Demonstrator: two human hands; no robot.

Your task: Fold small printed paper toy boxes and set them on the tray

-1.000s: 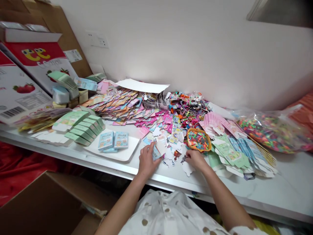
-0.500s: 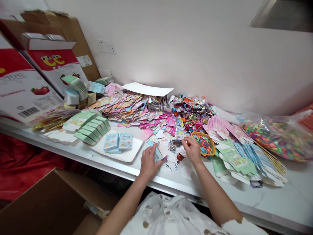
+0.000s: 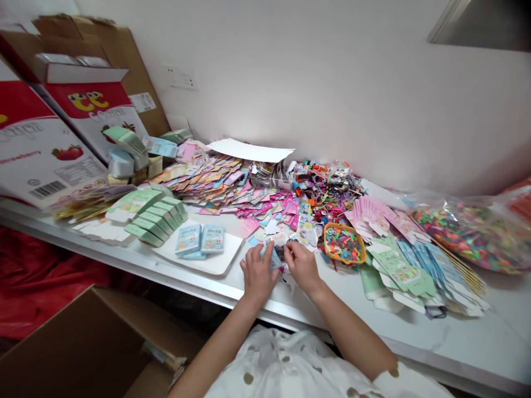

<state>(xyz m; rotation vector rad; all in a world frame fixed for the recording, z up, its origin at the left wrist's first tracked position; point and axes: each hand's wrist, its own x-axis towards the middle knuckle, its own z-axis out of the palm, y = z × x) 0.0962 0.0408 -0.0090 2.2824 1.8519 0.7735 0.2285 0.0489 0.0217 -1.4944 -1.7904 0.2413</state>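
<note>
My left hand (image 3: 258,273) is closed around a small light blue cardboard box (image 3: 271,258), low over the front of the table. Beside it, my right hand (image 3: 304,265) pinches a small dark printed piece (image 3: 281,252), possibly a sticker, at the box's right end. Whether that piece is partly inside the box is hidden by the fingers. Loose cut-out stickers (image 3: 287,276) lie beneath and between the hands. To the right of my right hand stands a yellow basket (image 3: 362,255) of small coloured pieces. Several finished-looking blue boxes (image 3: 213,239) rest on a white sheet at the left.
Green boxes (image 3: 155,221) stand in a row at left. Heaped colourful packets (image 3: 203,179) and trinkets (image 3: 327,190) fill the back. Flat green cartons (image 3: 400,265) and a clear bag (image 3: 468,232) lie at right. An open cardboard box (image 3: 83,348) sits below the table edge.
My right hand has moved left from beside the yellow basket to the blue box, bringing the dark piece with it. My left hand stays nearly in place with the box.
</note>
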